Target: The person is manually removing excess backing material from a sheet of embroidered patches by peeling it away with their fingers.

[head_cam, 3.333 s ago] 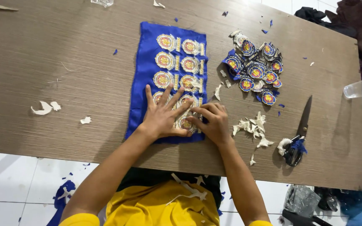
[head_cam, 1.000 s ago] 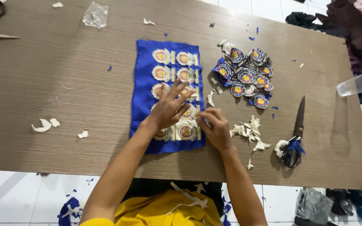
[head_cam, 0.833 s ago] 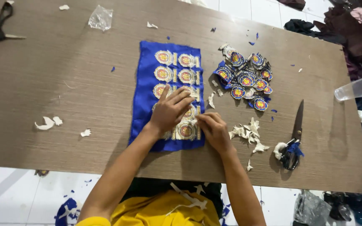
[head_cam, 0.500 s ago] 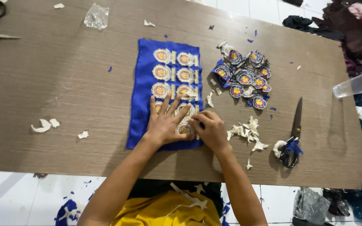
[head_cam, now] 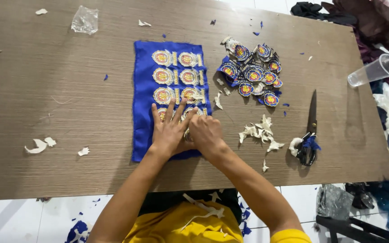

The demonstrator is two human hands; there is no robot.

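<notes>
Down at the near end of the blue cloth (head_cam: 142, 99), the left hand (head_cam: 169, 130) lies flat with fingers spread, pinning it to the table (head_cam: 46, 103), while the right hand (head_cam: 205, 131) curls over a badge beside it; what its fingers pinch I cannot tell. Six embroidered badges (head_cam: 175, 72) show uncut in three rows of two, more hidden under the hands. Roughly nine cut badges (head_cam: 253, 74) sit piled to the right, so the cutting looks partway done. One pair of scissors (head_cam: 309, 135) lies idle

The left hand (head_cam: 169, 130) lies flat, fingers spread, on the blue cloth (head_cam: 142, 90) of embroidered badges (head_cam: 176, 74); the right hand (head_cam: 207, 132) presses just beside it, scissors (head_cam: 309, 135) lying well apart.
</notes>
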